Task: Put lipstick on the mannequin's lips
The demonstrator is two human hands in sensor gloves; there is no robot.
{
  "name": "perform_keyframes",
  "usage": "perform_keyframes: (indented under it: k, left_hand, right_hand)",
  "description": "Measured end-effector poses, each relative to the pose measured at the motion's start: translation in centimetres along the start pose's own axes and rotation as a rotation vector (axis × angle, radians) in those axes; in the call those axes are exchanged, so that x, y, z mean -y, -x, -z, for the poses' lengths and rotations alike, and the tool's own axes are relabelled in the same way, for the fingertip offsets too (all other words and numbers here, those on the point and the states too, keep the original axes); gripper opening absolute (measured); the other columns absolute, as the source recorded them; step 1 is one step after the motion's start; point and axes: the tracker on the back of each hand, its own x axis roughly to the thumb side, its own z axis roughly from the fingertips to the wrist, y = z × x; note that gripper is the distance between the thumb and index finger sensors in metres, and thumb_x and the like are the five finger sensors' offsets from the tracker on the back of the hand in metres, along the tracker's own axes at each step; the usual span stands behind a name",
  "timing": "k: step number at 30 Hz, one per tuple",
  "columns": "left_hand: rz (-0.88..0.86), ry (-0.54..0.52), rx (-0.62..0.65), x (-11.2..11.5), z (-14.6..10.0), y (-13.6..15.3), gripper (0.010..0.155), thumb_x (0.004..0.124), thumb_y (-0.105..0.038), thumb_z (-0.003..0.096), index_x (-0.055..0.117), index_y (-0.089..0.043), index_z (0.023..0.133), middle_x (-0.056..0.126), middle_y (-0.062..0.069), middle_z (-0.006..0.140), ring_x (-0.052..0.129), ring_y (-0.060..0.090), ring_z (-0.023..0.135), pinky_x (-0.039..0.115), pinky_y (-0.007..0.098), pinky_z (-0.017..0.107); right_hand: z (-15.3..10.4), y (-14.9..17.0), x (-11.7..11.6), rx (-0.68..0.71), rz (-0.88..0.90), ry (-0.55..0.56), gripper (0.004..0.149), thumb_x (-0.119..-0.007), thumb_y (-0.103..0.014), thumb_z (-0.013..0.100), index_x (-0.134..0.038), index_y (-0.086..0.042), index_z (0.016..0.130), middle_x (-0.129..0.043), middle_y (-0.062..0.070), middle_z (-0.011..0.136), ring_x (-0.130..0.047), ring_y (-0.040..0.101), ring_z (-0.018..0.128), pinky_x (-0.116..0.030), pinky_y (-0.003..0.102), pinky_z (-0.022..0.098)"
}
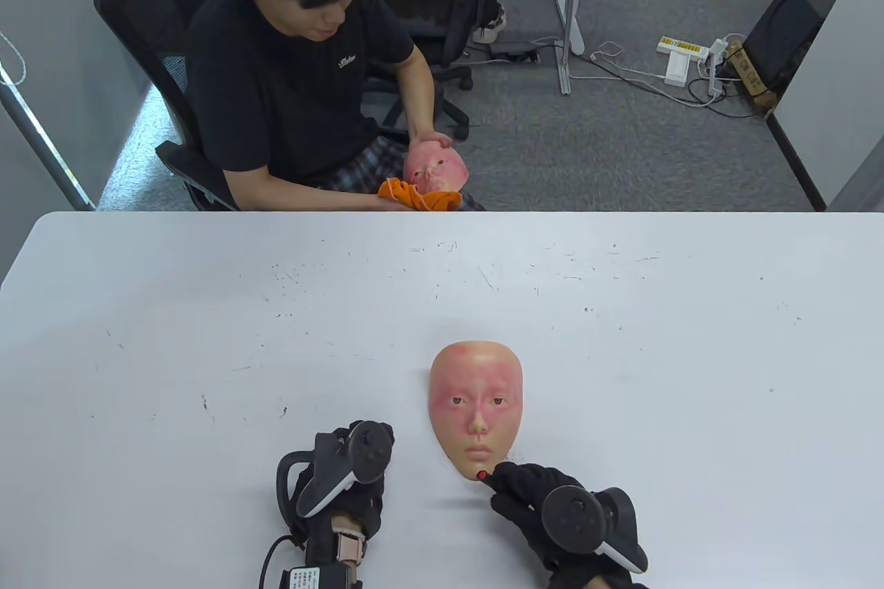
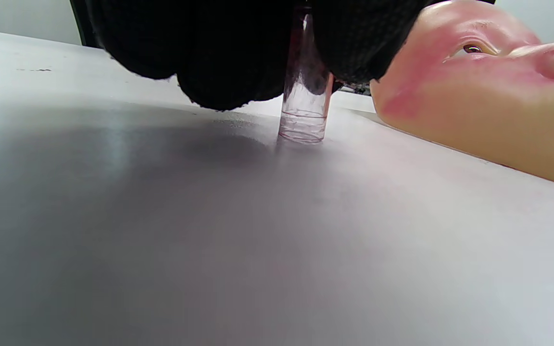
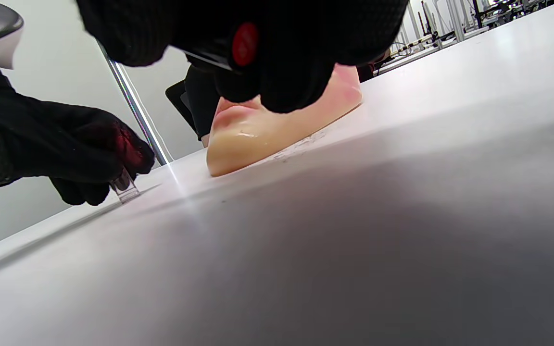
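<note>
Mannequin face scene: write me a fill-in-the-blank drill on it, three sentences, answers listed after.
1. The right hand holds a lipstick whose tip is ____ in colour.
2. The left hand holds a clear cap standing on the ____.
3. The mannequin face lies with its chin pointing toward the ____ hand.

Missing words: red; table; right
</note>
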Motion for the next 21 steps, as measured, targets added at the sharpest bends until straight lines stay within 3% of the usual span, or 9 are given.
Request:
perform_keyframes:
  k: [4,6,10,15,18,21]
  left_hand:
    - [-0.027,-0.047,0.018,-0.8,-0.5,-0.1,0.064,0.08,-0.046,0.0443,0.068,-0.037,0.106,0.066,0.013,0.107,0.075,0.029,0.084,0.066,0.051,0.063]
    - [-0.066,-0.133,0.056,-2.0,-1.1,-0.8,0.069,0.08,-0.05,0.0443,0.062,-0.037,0.109,0.057,0.014,0.11,0.069,0.031,0.088,0.061,0.052,0.067]
    - [-0.289,-0.216,0.271,-3.5,-2.2,-4.0,0.073,0.077,-0.058,0.0443,0.06,-0.034,0.111,0.055,0.013,0.112,0.066,0.03,0.091,0.059,0.051,0.069]
    - [-0.584,-0.044,0.459,-1.7,-2.3,-8.0,0.066,0.079,-0.059,0.0428,0.075,-0.029,0.101,0.068,0.012,0.107,0.074,0.029,0.086,0.064,0.052,0.065]
    - [-0.71,-0.059,0.513,-0.5,-1.9,-8.8,0.058,0.079,-0.056,0.0455,0.078,-0.027,0.096,0.075,0.009,0.1,0.081,0.024,0.078,0.07,0.047,0.06]
    - [-0.899,-0.072,0.516,0.2,-1.8,-8.8,0.04,0.081,-0.045,0.0482,0.086,-0.029,0.084,0.084,0.008,0.09,0.087,0.022,0.069,0.075,0.045,0.053]
  right_hand:
    - [0.0,0.3,0.0,-0.007,0.025,0.0,0.053,-0.083,-0.044,0.035,-0.082,-0.021,0.082,-0.096,0.005,0.072,-0.098,0.026,0.054,-0.08,0.042,0.043]
    - [0.0,0.3,0.1,-0.01,0.035,0.015,0.052,-0.083,-0.044,0.035,-0.082,-0.021,0.082,-0.096,0.005,0.072,-0.098,0.026,0.053,-0.08,0.041,0.043]
    - [-0.3,0.4,0.4,-0.022,0.067,0.097,0.053,-0.083,-0.045,0.034,-0.082,-0.022,0.081,-0.096,0.004,0.071,-0.099,0.025,0.053,-0.081,0.041,0.043]
    - [-0.8,0.2,0.7,-0.019,0.188,0.193,0.052,-0.083,-0.045,0.034,-0.083,-0.021,0.08,-0.097,0.004,0.07,-0.099,0.025,0.051,-0.081,0.04,0.041]
    - [-1.1,-0.5,0.6,0.01,0.207,0.197,0.052,-0.083,-0.044,0.034,-0.083,-0.019,0.079,-0.097,0.005,0.068,-0.099,0.025,0.049,-0.081,0.04,0.04]
    - [-1.4,-1.0,0.3,-0.001,0.184,0.224,0.051,-0.083,-0.045,0.033,-0.083,-0.02,0.077,-0.098,0.005,0.066,-0.1,0.024,0.046,-0.082,0.038,0.037]
